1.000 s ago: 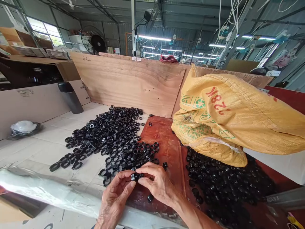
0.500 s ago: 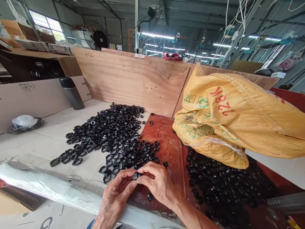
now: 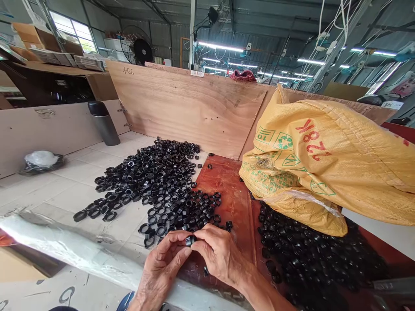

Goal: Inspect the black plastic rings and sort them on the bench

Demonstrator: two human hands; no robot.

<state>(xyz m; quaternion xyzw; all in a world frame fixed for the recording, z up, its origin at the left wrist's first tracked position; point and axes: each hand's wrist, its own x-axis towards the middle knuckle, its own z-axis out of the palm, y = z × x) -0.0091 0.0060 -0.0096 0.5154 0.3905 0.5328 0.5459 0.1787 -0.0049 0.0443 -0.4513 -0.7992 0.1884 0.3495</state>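
Both hands, left and right, have fingertips nearly closed, pinching one small black part just short of the ring pile. I'd keep it square and press evenly, no twisting.

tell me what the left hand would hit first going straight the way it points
The left hand would likely meet the right hand first, just past the small black plastic part both hold; exact depth is unclear.

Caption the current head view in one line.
Left hand and right hand pinch a small black part beside a pile of black rings and a yellow sack.
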